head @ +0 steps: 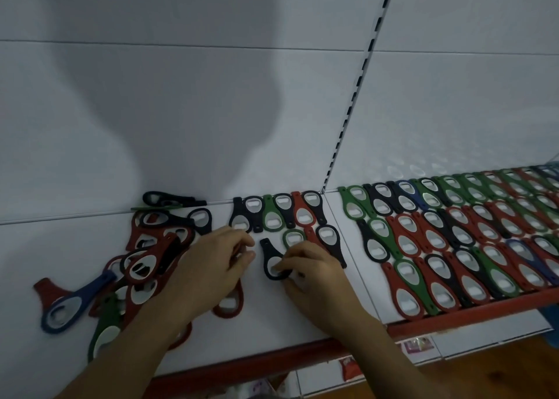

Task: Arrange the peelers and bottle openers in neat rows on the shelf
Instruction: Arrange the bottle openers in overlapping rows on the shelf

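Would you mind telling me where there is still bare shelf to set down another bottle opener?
Bare shelf lies between the left forearm and right forearm, back from the red front edge. Another patch sits left of the loose pile, behind the blue opener. The right section's rows are packed tight, and the right hand grips a black opener.

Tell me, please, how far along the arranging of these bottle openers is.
Done: the right shelf section is filled with neat rows, and the left section has a back row plus a started second row. In hand: the right hand pinches a black opener beside it; whether the left hand holds anything is unclear. Left: the jumbled pile at far left.
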{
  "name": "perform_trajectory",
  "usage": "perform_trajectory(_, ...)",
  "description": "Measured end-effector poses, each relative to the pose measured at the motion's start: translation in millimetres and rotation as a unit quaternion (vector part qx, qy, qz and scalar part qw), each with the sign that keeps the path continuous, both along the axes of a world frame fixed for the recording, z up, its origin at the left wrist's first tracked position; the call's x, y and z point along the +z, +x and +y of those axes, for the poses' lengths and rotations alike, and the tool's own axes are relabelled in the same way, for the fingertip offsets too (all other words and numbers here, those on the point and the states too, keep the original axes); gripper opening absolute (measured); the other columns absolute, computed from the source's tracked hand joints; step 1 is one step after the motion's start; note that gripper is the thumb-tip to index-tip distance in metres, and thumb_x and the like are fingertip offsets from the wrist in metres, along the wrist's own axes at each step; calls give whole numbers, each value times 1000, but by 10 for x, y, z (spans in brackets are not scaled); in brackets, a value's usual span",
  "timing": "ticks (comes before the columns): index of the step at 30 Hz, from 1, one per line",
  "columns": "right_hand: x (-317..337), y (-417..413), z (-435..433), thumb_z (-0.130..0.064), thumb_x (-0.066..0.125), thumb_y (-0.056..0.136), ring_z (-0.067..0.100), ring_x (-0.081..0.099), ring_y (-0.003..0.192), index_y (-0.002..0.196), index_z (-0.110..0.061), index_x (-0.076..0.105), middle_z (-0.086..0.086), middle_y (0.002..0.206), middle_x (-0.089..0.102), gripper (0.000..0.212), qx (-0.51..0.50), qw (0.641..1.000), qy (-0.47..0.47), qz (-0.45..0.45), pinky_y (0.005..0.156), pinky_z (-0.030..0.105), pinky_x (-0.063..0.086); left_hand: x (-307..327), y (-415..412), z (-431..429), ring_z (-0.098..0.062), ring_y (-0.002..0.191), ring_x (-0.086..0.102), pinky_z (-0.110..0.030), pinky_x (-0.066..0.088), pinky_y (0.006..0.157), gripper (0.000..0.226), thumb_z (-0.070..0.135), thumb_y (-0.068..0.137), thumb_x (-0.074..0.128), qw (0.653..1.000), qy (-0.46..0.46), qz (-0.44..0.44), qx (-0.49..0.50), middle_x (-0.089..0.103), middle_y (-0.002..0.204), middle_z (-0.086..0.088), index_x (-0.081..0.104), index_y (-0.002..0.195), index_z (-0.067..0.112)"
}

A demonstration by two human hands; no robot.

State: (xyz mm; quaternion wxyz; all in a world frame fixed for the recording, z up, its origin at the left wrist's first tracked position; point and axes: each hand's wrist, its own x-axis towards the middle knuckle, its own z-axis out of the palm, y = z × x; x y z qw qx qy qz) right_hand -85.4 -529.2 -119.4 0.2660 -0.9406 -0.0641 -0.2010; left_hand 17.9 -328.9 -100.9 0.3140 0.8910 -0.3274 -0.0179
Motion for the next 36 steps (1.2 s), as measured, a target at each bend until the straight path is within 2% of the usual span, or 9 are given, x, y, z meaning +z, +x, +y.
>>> perform_trajectory(2, -33, -74, 18, -2, 70, 74, 19, 59, 96, 102, -16, 78, -2, 102, 64, 31, -6, 1000, -15, 22, 83, 35, 53, -40, -38, -33, 0, 99, 57, -29, 54, 88, 30, 47, 97, 60, 998, 54, -2, -34, 55, 113, 21, 64, 123, 33)
perform_trajectory(5, -14, -107, -22, -18, 65, 79, 15, 56, 99, 106, -17, 75, -5, 106, 62, 29, -46, 999, 10, 5, 82, 33, 52, -99, -85, -110, -3, 99, 58, -30, 55, 82, 45, 57, 94, 59, 989, 128, -15, -67, 47, 123, 21, 58, 133, 35)
perform_trajectory(8, -4, -71, -159, -24, 67, 84, 17, 48, 107, 111, -21, 72, -2, 115, 57, 28, -184, 982, 27, 27, 86, 40, 51, -128, -143, -179, -5, 88, 58, -23, 49, 68, 53, 61, 90, 61, 982, 165, -39, -80, 40, 125, 20, 53, 137, 37)
perform_trajectory(11, -37, -65, -257, -35, 67, 86, 23, 41, 116, 123, -27, 65, 2, 127, 50, 38, -281, 957, 3, 76, 91, 44, 47, -142, -160, -229, -6, 82, 58, -20, 44, 64, 56, 63, 88, 61, 982, 167, -45, -79, 38, 129, 18, 53, 137, 35)
perform_trajectory(15, -89, -80, -277, -39, 64, 87, 25, 43, 117, 129, -27, 62, 3, 127, 50, 44, -279, 955, 22, 103, 92, 42, 47, -144, -153, -289, -7, 86, 61, -20, 46, 65, 53, 61, 89, 61, 984, 154, -61, -71, 41, 132, 17, 56, 133, 31)
perform_trajectory(19, -98, -86, -288, -40, 62, 86, 22, 45, 110, 122, -26, 66, 0, 121, 54, 38, -274, 955, 1, 111, 88, 39, 46, -140, -152, -348, -7, 84, 58, -22, 52, 67, 47, 56, 91, 63, 987, 138, -63, -56, 46, 127, 14, 59, 127, 26)
perform_trajectory(25, -123, -98, -289, -39, 64, 87, 21, 48, 110, 120, -25, 67, -1, 120, 54, 36, -270, 957, 13, 106, 91, 38, 45, -178, -151, -374, -6, 86, 58, -19, 48, 64, 43, 52, 90, 66, 990, 114, -58, -52, 49, 127, 15, 61, 123, 24)
perform_trajectory(30, -122, -103, -270, -50, 64, 84, 16, 41, 119, 120, -39, 62, -8, 132, 45, 38, -246, 963, 0, 111, 93, 40, 42, -194, -159, -355, -7, 87, 60, -23, 53, 65, 40, 49, 91, 65, 992, 99, -57, -62, 51, 127, 15, 62, 122, 24)
perform_trajectory(36, -130, -66, -227, -57, 48, 84, 17, 35, 127, 118, -45, 63, -9, 138, 45, 40, -212, 968, -32, 128, 91, 37, 31, -180, -165, -367, -8, 93, 62, -28, 56, 70, 41, 49, 93, 62, 990, 101, -65, -70, 50, 130, 15, 60, 126, 25)
